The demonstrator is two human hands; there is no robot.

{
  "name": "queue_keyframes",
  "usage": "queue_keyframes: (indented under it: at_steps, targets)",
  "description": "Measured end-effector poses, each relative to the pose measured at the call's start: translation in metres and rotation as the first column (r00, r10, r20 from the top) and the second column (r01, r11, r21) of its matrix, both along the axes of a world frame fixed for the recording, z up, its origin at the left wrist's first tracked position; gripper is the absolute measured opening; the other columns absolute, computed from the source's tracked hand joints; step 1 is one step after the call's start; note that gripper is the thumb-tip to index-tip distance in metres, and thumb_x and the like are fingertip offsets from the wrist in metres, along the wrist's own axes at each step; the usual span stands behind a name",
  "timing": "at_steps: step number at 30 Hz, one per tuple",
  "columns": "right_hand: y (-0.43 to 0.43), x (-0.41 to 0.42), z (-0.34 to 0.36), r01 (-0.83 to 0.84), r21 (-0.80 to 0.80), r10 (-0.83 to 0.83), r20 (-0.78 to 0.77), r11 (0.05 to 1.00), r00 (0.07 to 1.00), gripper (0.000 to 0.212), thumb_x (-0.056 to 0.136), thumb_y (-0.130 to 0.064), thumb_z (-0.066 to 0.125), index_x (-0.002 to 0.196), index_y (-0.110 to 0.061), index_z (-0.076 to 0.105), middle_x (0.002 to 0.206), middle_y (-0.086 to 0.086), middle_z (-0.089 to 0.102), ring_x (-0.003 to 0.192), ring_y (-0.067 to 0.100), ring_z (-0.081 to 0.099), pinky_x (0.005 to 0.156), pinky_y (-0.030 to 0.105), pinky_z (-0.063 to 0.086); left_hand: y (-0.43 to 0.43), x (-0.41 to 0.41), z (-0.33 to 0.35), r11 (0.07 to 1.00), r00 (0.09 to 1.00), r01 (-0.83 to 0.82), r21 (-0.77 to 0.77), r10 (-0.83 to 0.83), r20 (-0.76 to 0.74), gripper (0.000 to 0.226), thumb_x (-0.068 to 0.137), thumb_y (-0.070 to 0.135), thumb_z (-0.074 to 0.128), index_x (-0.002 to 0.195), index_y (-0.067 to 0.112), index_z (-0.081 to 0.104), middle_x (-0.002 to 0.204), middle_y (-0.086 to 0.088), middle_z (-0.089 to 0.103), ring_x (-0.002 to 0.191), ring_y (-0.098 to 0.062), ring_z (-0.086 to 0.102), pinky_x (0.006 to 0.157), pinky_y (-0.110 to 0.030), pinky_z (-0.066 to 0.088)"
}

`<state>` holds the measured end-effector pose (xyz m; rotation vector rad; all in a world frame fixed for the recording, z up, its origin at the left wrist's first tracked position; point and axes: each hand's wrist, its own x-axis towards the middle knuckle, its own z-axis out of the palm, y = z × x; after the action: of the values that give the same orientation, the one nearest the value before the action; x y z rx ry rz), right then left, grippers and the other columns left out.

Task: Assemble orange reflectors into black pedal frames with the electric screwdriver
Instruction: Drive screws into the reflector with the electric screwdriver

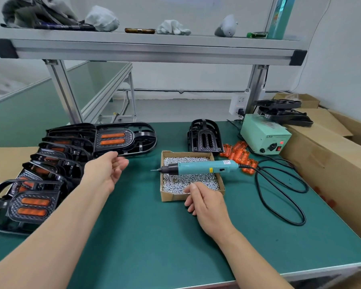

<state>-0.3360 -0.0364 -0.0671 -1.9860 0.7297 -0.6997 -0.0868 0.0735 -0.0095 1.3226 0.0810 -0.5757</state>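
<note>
Right hand (204, 203): fingers curled at near rim of small brown cardboard box (171, 198), thumb over silver screws (188, 180); cannot tell whether it holds any.

Teal electric screwdriver (198, 166): lies untouched across box, just beyond right hand, bit pointing left.

Left hand (111, 170): fingers relaxed and spread, holding nothing, just short of black pedal frame with two orange reflectors fitted (123, 138).

Empty black pedal frame (204, 136): behind box.

Loose orange reflectors (240, 153): right of box, on green table (144, 236).
</note>
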Motion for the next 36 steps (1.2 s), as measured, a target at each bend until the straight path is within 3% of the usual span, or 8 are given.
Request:
queue_keyframes:
  at_steps: [5, 15, 19, 22, 29, 31, 34, 36]
  targets:
    - [0.0, -0.001, 0.001, -0.002, -0.012, 0.002, -0.003, 1.0, 1.0, 0.033, 0.107, -0.03, 0.04, 0.089, -0.023, 0.066, 0.073, -0.004, 0.069, 0.063, 0.014, 0.065, 0.072, 0.049, 0.055, -0.013, 0.013, -0.011, 0.999, 0.999, 0.014, 0.036, -0.012, -0.034, 0.021, 0.099, 0.013, 0.052, 0.082, 0.002, 0.058, 0.079, -0.01, 0.066, 0.039, -0.006, 0.062, 0.03, -0.01, 0.037]
    - [-0.001, 0.001, -0.001, -0.009, -0.032, 0.009, 0.0, 0.999, 1.0, 0.033, 0.107, -0.028, 0.039, 0.087, -0.024, 0.065, 0.073, -0.005, 0.068, 0.063, 0.015, 0.065, 0.069, 0.046, 0.056, -0.022, 0.023, -0.034, 0.999, 0.991, 0.044, 0.032, -0.039, -0.13, 0.022, 0.104, 0.009, 0.046, 0.083, 0.001, 0.051, 0.081, -0.011, 0.06, 0.035, -0.008, 0.06, 0.03, -0.01, 0.036]
    - [-0.002, 0.001, 0.0, -0.005, -0.021, 0.005, 0.01, 1.0, 1.0, 0.034, 0.107, -0.03, 0.04, 0.086, -0.023, 0.065, 0.073, -0.004, 0.068, 0.062, 0.014, 0.064, 0.069, 0.043, 0.056, -0.027, 0.025, -0.037, 1.0, 0.986, 0.01, -0.026, -0.015, -0.167, 0.012, 0.106, 0.006, 0.039, 0.111, -0.001, 0.047, 0.085, -0.015, 0.057, 0.035, -0.015, 0.062, 0.036, -0.013, 0.046]
    - [-0.003, 0.002, 0.0, -0.003, -0.024, 0.004, 0.011, 1.0, 1.0, 0.034, 0.107, -0.029, 0.04, 0.086, -0.022, 0.066, 0.072, -0.004, 0.068, 0.061, 0.014, 0.064, 0.068, 0.043, 0.056, -0.026, 0.03, -0.041, 1.0, 0.98, 0.018, -0.003, -0.018, -0.197, 0.026, 0.105, 0.002, 0.039, 0.13, -0.004, 0.043, 0.108, -0.02, 0.059, 0.043, -0.02, 0.066, 0.043, -0.016, 0.051]
    - [-0.002, 0.001, -0.002, -0.007, -0.035, 0.008, 0.011, 0.999, 1.0, 0.034, 0.107, -0.031, 0.041, 0.085, -0.022, 0.065, 0.072, -0.004, 0.068, 0.062, 0.014, 0.065, 0.068, 0.042, 0.055, -0.027, 0.035, -0.038, 0.993, 0.972, 0.074, 0.094, -0.05, -0.23, 0.036, 0.105, 0.01, 0.045, 0.14, 0.002, 0.043, 0.133, -0.017, 0.056, 0.036, -0.022, 0.063, 0.035, -0.017, 0.048]
    - [-0.002, 0.001, -0.002, -0.009, -0.036, 0.01, 0.014, 0.999, 1.0, 0.034, 0.107, -0.031, 0.041, 0.085, -0.022, 0.065, 0.071, -0.004, 0.068, 0.062, 0.015, 0.065, 0.067, 0.043, 0.055, -0.028, 0.036, -0.037, 0.988, 0.969, 0.081, 0.129, -0.048, -0.243, 0.035, 0.105, 0.01, 0.045, 0.139, 0.003, 0.044, 0.137, -0.016, 0.055, 0.047, -0.023, 0.069, 0.033, -0.016, 0.046]
    - [-0.002, 0.0, -0.005, -0.006, -0.04, 0.007, 0.015, 0.999, 1.0, 0.034, 0.107, -0.03, 0.041, 0.083, -0.023, 0.065, 0.07, -0.004, 0.067, 0.062, 0.014, 0.065, 0.066, 0.042, 0.055, -0.031, 0.035, -0.038, 0.986, 0.963, 0.083, 0.144, -0.042, -0.268, 0.035, 0.105, 0.007, 0.042, 0.14, 0.001, 0.042, 0.139, -0.016, 0.054, 0.09, -0.025, 0.074, 0.03, -0.016, 0.042]
    - [-0.003, 0.0, -0.005, -0.007, -0.047, 0.008, 0.016, 0.999, 1.0, 0.034, 0.106, -0.031, 0.041, 0.083, -0.024, 0.064, 0.07, -0.006, 0.067, 0.062, 0.014, 0.065, 0.065, 0.042, 0.055, -0.033, 0.036, -0.038, 0.992, 0.967, 0.058, 0.112, -0.028, -0.254, 0.036, 0.106, 0.005, 0.04, 0.141, 0.0, 0.039, 0.134, -0.017, 0.055, 0.06, -0.022, 0.073, 0.03, -0.016, 0.041]
